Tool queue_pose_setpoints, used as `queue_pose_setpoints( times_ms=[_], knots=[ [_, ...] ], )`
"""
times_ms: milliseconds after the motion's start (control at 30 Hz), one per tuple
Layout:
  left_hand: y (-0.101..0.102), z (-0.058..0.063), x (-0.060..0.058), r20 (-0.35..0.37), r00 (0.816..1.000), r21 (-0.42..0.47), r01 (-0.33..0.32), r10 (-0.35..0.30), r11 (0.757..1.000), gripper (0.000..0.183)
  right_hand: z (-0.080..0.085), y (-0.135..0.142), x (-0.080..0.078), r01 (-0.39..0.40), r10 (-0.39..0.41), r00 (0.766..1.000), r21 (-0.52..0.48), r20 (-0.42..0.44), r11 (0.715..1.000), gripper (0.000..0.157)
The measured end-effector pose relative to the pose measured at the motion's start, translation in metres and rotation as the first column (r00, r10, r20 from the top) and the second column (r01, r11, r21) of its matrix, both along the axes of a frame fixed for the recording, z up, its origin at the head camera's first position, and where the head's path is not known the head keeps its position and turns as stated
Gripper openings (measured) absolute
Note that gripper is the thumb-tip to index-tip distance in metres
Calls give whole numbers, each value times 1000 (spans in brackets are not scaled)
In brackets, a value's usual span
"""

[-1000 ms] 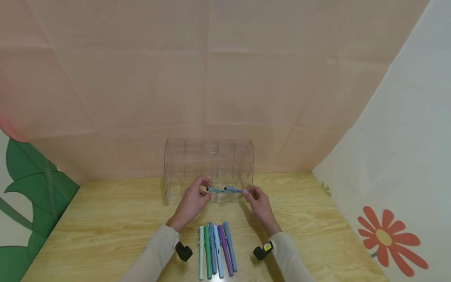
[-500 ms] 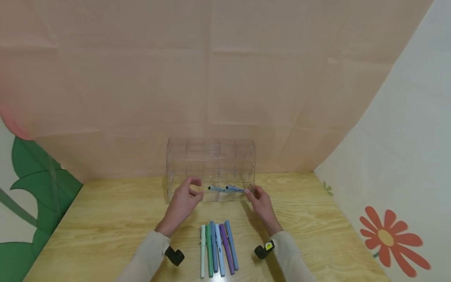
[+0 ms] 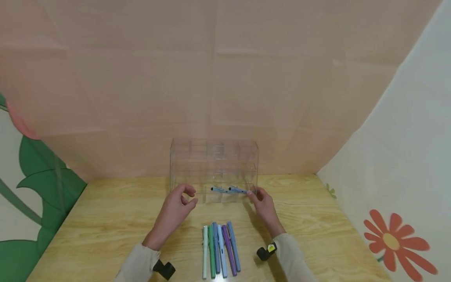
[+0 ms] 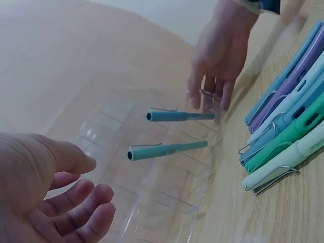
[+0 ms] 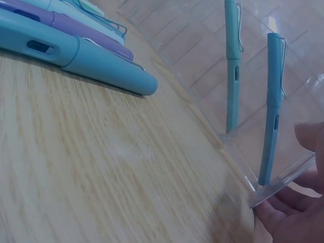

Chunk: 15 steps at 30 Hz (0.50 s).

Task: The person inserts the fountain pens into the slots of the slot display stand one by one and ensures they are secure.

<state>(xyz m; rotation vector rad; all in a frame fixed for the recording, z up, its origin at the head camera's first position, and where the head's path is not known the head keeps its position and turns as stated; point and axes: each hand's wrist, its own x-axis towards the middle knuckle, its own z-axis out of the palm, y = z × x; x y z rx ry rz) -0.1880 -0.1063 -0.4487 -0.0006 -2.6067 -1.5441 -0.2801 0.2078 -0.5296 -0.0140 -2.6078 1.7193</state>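
Note:
A clear plastic pen rack (image 3: 171, 166) with several compartments stands at the back of the table. Two capped pens lean in its lowest row: a blue pen (image 4: 177, 117) near the right end and a teal pen (image 4: 167, 151) beside it. My right hand (image 3: 263, 206) grips the rack's lower right corner; in the right wrist view its fingers (image 5: 298, 207) pass behind the clear edge, with the thumb on the other side. My left hand (image 3: 172, 207) hovers before the rack's left part, fingers loosely bent, with nothing in it.
Several capped pens lie side by side on the wooden table (image 3: 119, 219) nearer me, including a mint pen (image 3: 205, 254), a green pen (image 3: 212, 250) and a purple pen (image 3: 230, 250). A beige backdrop (image 3: 141, 98) rises behind the rack.
My left hand has let go of the teal pen and drawn away to the left. The teal pen stays in the rack. My right hand keeps its place at the rack's corner.

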Motion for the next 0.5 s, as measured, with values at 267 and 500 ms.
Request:
queue_pose_setpoints(
  times_ms=[267,500],
  knots=[
    [1,-1,11,43,999,-65,-13,16,998,15,0,-1,1,4,-4,1000,15,-16,1000,53],
    [5,-13,11,71,997,-107,31,-24,994,13,-1,0,-1,-4,5,1000,18,-19,1000,54]
  ],
)
